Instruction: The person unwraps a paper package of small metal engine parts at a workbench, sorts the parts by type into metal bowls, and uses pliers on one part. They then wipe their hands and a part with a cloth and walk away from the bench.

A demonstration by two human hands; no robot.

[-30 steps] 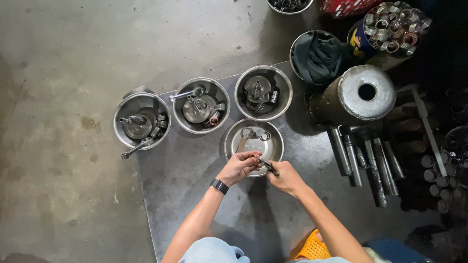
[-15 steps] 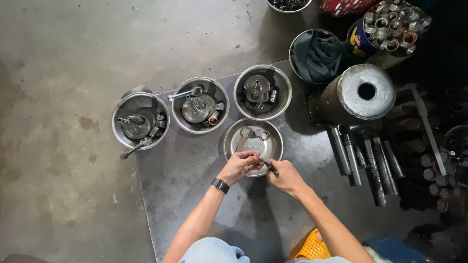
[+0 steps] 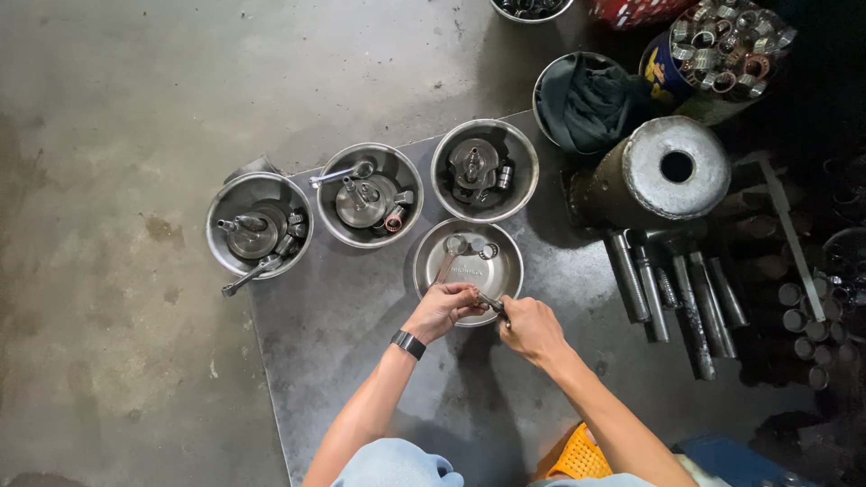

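Observation:
My left hand (image 3: 444, 308), with a dark watch on the wrist, rests at the near rim of a shallow steel bowl (image 3: 428, 264) and pinches a small metal part. My right hand (image 3: 532, 328) is closed around a thin metal tool (image 3: 492, 305) whose tip meets the left fingers over the bowl's edge. Inside the bowl lie a connecting rod (image 3: 448, 255) and a small ring (image 3: 488, 251). Both hands work over a dark metal sheet (image 3: 361, 361) on the floor.
Three more steel bowls (image 3: 259, 225) (image 3: 370, 194) (image 3: 484, 169) hold crank parts behind. A heavy metal cylinder (image 3: 672, 169), a row of steel rods (image 3: 677, 293), a cloth-filled bowl (image 3: 586, 99) and a tin of bearings (image 3: 731, 41) crowd the right. Bare concrete (image 3: 117, 180) lies left.
The hands stay at the bowl's near rim with only small finger movements. Nothing else has moved.

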